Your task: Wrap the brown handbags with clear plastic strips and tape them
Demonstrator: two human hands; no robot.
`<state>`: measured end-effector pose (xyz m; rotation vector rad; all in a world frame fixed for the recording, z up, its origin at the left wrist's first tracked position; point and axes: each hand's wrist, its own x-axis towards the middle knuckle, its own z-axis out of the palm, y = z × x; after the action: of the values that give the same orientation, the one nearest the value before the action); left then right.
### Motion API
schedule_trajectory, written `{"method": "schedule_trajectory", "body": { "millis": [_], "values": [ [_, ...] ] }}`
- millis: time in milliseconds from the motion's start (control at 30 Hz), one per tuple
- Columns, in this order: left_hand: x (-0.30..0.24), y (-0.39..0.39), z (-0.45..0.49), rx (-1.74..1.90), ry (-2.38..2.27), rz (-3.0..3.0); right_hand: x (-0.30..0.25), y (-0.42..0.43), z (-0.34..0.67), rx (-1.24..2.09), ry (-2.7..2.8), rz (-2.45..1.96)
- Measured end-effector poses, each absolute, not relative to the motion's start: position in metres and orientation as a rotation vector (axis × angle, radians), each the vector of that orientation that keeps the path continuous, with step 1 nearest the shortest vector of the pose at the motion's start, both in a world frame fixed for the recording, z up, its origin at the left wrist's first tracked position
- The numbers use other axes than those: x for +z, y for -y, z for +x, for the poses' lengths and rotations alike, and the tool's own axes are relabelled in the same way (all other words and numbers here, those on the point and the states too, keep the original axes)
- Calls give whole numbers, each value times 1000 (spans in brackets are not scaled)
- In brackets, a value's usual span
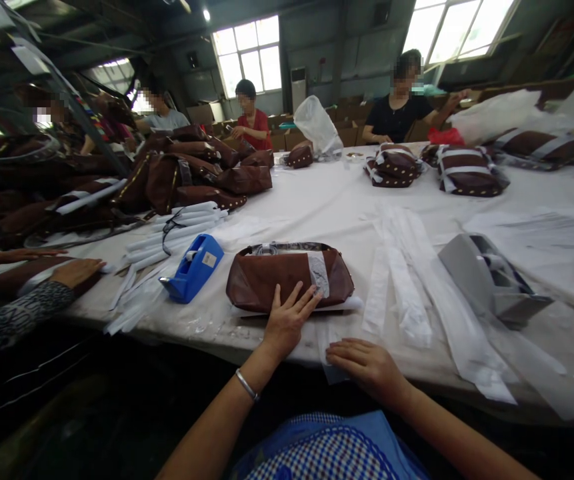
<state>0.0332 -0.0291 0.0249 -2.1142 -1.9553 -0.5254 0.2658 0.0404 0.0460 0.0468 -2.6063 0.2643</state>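
Observation:
A brown leather handbag (267,277) lies in front of me on the white-covered table, a strip of whitish wrap (319,270) over its right part. My left hand (289,317) rests on the bag's lower front, fingers spread, their tips reaching the strip. Under the bag's near edge a white roll or sheet (349,304) sticks out to the right. At the table's front edge, my right hand (367,367) lies palm down with fingers stretched out, on or beside a thin translucent strip (327,343). Its palm side is hidden.
A blue tape dispenser (194,270) stands left of the bag, a grey one (491,280) to the right. White paper strips (407,293) lie between. Brown bags (181,167) are heaped at back left. A co-worker's hand (77,272) presses another bag at left; several people work across the table.

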Motion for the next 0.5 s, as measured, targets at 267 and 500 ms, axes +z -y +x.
{"method": "schedule_trajectory", "body": {
  "millis": [267, 500],
  "values": [
    [16, 30, 35, -479, 1829, -2113, 88, -70, 242, 219, 2532, 75],
    [7, 27, 35, -594, 1751, -2059, 88, -122, 200, 309, 2487, -79]
  ]
}}
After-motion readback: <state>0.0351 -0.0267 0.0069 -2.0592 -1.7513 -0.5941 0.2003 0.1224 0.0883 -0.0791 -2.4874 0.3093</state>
